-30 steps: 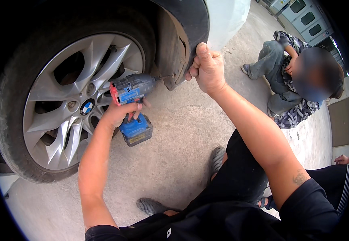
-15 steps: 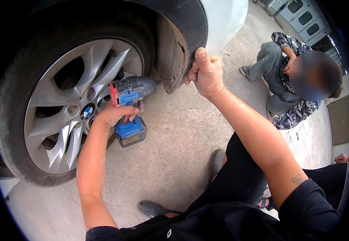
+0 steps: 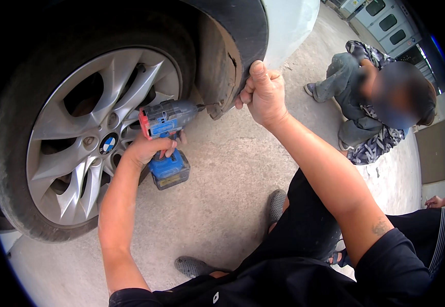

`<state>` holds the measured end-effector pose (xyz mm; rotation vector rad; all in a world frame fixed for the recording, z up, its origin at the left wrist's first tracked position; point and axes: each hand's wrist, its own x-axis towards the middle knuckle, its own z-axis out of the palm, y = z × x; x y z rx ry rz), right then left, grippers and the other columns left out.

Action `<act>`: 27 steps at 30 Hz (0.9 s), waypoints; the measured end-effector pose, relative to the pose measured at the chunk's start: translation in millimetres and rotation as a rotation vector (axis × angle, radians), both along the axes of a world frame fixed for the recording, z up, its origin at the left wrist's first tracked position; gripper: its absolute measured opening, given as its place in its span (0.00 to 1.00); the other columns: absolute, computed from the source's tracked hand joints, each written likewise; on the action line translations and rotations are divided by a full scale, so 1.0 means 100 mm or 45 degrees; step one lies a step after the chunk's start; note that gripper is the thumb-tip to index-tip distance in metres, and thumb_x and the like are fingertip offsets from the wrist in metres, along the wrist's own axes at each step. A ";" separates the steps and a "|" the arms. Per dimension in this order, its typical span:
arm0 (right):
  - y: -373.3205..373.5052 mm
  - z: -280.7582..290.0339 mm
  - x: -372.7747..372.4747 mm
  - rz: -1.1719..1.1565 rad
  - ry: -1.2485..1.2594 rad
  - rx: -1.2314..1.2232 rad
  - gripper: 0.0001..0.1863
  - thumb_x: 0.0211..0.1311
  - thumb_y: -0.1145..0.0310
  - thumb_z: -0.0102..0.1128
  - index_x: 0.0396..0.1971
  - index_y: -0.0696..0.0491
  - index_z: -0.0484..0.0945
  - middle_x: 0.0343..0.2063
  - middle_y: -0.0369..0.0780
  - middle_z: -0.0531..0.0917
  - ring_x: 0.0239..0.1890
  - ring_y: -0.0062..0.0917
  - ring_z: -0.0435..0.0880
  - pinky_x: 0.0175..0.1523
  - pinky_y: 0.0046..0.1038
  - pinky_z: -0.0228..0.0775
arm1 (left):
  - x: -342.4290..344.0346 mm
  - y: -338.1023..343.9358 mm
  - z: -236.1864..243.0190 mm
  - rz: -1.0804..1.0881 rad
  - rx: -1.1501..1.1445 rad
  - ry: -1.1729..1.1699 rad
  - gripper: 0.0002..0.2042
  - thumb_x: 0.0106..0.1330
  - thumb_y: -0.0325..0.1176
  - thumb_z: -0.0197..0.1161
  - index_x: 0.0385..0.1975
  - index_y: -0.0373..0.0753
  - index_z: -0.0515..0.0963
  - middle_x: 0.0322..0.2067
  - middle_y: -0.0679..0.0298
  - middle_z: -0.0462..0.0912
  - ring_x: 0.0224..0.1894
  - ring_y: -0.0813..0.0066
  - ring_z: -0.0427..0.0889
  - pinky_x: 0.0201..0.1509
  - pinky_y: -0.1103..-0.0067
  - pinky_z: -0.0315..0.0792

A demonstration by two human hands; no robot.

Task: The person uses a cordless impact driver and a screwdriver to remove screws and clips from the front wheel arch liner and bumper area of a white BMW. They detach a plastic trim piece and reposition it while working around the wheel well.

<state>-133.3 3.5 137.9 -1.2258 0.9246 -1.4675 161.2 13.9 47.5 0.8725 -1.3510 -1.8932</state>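
My left hand [image 3: 153,147] is wrapped round the handle of a blue and red cordless impact driver [image 3: 168,119], its battery hanging below. The driver lies level and its bit points right, at the lower end of the wheel arch liner [image 3: 217,94]; whether the bit sits in a fastener is too small to tell. My right hand [image 3: 263,92] is closed on the lower edge of the dark wheel arch trim [image 3: 248,46], thumb up. Left of the driver stands the car wheel [image 3: 104,138], with silver spokes and a black tyre.
The white car body panel [image 3: 291,28] rises above the trim. A person in camouflage clothing squats on the concrete floor [image 3: 222,169] at the right, near shoes [image 3: 310,91] and knees. Another person's hand [image 3: 435,202] shows at the right rim. A pale cabinet with dark windows [image 3: 389,22] stands far right.
The view has shifted slightly, with the wheel a little further left. Both hands keep their grips, and the driver stays at the liner. The squatting person's arm has moved.
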 end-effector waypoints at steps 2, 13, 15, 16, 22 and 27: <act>-0.01 0.01 0.01 -0.025 -0.029 0.024 0.38 0.57 0.37 0.72 0.07 0.46 0.59 0.11 0.32 0.65 0.13 0.21 0.70 0.18 0.32 0.73 | -0.04 0.05 -0.12 0.040 0.087 0.063 0.18 0.52 0.22 0.66 0.46 0.34 0.79 0.32 0.59 0.85 0.22 0.78 0.78 0.27 0.81 0.72; 0.00 0.01 0.01 -0.010 -0.059 0.035 0.39 0.57 0.39 0.73 0.05 0.48 0.59 0.11 0.32 0.65 0.12 0.21 0.70 0.16 0.31 0.73 | -0.55 0.39 -0.85 0.110 0.303 0.619 0.21 0.54 0.23 0.64 0.50 0.34 0.75 0.41 0.51 0.81 0.25 0.71 0.79 0.33 0.76 0.73; -0.01 0.01 0.04 -0.011 -0.072 0.040 0.39 0.57 0.39 0.73 0.05 0.48 0.59 0.11 0.32 0.65 0.12 0.21 0.71 0.16 0.31 0.73 | -0.50 0.39 -0.84 0.120 0.253 0.549 0.20 0.55 0.24 0.64 0.50 0.34 0.75 0.38 0.53 0.82 0.24 0.73 0.78 0.33 0.76 0.73; -0.01 0.01 0.03 -0.014 -0.069 0.041 0.39 0.57 0.39 0.73 0.05 0.48 0.60 0.11 0.32 0.66 0.12 0.21 0.71 0.16 0.31 0.73 | -0.44 0.37 -0.84 0.126 0.222 0.480 0.20 0.55 0.24 0.64 0.50 0.34 0.75 0.37 0.54 0.82 0.24 0.73 0.78 0.34 0.77 0.73; 0.00 0.00 0.01 -0.032 -0.047 0.026 0.39 0.56 0.38 0.73 0.05 0.48 0.60 0.12 0.32 0.66 0.12 0.21 0.70 0.16 0.31 0.73 | -0.29 0.27 -0.59 0.161 0.199 0.253 0.18 0.53 0.21 0.65 0.46 0.32 0.76 0.25 0.63 0.80 0.23 0.76 0.78 0.34 0.79 0.73; -0.01 0.01 0.02 -0.010 -0.036 0.018 0.40 0.56 0.37 0.72 0.05 0.48 0.59 0.11 0.32 0.65 0.13 0.20 0.70 0.16 0.31 0.73 | -0.30 0.27 -0.51 0.150 0.170 0.332 0.17 0.52 0.20 0.62 0.45 0.32 0.77 0.29 0.60 0.84 0.23 0.78 0.78 0.31 0.81 0.72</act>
